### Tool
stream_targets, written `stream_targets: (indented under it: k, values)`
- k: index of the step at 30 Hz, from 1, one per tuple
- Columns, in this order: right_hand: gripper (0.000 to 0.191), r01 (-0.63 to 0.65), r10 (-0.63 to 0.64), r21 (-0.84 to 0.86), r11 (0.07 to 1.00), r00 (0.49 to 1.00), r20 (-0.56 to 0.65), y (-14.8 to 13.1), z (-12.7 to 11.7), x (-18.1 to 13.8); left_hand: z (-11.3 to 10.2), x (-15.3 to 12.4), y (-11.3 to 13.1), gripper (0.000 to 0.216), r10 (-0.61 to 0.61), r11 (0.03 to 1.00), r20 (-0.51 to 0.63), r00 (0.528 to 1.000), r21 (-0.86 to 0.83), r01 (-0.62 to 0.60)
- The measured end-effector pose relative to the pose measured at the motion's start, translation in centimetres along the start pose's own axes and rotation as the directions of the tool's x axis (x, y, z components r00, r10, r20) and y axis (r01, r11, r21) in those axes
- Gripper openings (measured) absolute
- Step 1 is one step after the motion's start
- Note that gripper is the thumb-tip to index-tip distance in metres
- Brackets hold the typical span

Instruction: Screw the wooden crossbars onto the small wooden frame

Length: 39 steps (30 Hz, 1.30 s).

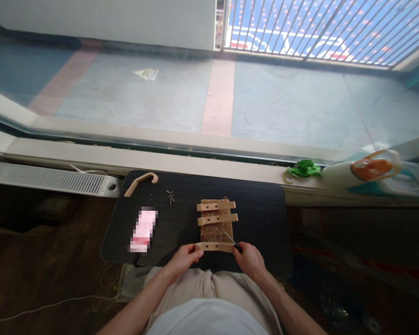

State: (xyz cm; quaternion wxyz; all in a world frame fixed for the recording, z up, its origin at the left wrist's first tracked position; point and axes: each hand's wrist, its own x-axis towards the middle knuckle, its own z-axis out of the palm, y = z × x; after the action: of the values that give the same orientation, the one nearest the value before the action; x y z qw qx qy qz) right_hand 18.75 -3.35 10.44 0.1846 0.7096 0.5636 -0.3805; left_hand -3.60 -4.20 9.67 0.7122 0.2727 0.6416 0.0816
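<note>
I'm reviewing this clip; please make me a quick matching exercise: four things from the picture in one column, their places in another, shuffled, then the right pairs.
Things:
1. Black-handled tool
2. Nearest wooden strip
3. Curved wooden piece
4. Green item

Places:
A. Near the far left corner of the black table
B. On the windowsill
C. Gripped in the right hand, its thin tip pointing away from the person
D. Held at its left end by the left hand

Pairs: 1-C; 2-D; 3-A; 4-B
</note>
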Motion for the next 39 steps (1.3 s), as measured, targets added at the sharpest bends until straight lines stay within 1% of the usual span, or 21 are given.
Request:
stream_targets:
  k: [6, 10, 14, 18, 22, 25, 30, 33, 39]
  values:
    - [0.030, -0.002, 0.002, 0.007, 1.000, 1.000, 0.000, 0.4, 0.0, -0.5, -0.1, 0.4, -0.3, 0.029, -0.005, 0.999, 0.054, 0.999, 0.038, 0.003]
    - [0.030, -0.006, 0.006, 0.017, 1.000, 0.999, -0.031, -0.1, -0.6, -0.1, -0.2, 0.7, 0.0, 0.032, 0.029, 0.999, 0.012, 1.000, 0.032, -0.029]
    - [0.030, 0.000, 0.002, 0.025, 1.000, 0.997, -0.078, -0.9, -1.4, 1.0, -0.4, 1.0, 1.0, 0.032, 0.085, 0.996, -0.015, 0.996, 0.018, -0.085]
    - [0.030, 0.007, -0.004, 0.024, 1.000, 0.995, -0.104, -1.4, -1.9, 2.0, -0.7, 1.2, 2.0, 0.032, 0.087, 0.996, -0.037, 0.996, 0.001, -0.087]
    - [0.031, 0.000, 0.003, 0.026, 1.000, 0.996, -0.093, -1.7, -2.2, 2.3, -0.8, 1.4, 2.4, 0.033, 0.092, 0.996, -0.057, 0.994, -0.017, -0.093]
    - [0.032, -0.009, 0.011, 0.030, 1.000, 0.997, -0.083, -1.9, -2.4, 2.2, -0.9, 1.7, 2.3, 0.034, 0.113, 0.993, -0.049, 0.992, -0.030, -0.115]
    - [0.033, -0.032, 0.034, 0.028, 0.999, 0.997, -0.072, -1.9, -2.7, 2.3, -1.1, 2.2, 2.1, 0.040, 0.128, 0.992, -0.047, 0.991, -0.002, -0.128]
    - [0.033, -0.035, 0.037, 0.028, 0.999, 0.996, -0.078, -1.9, -2.7, 2.3, -1.1, 2.5, 1.9, 0.040, 0.130, 0.991, -0.033, 0.991, 0.004, -0.130]
    - [0.033, -0.057, 0.058, 0.020, 0.998, 0.996, -0.064, -2.1, -2.7, 2.1, -1.2, 2.7, 1.8, 0.040, 0.172, 0.985, 0.002, 0.985, 0.005, -0.172]
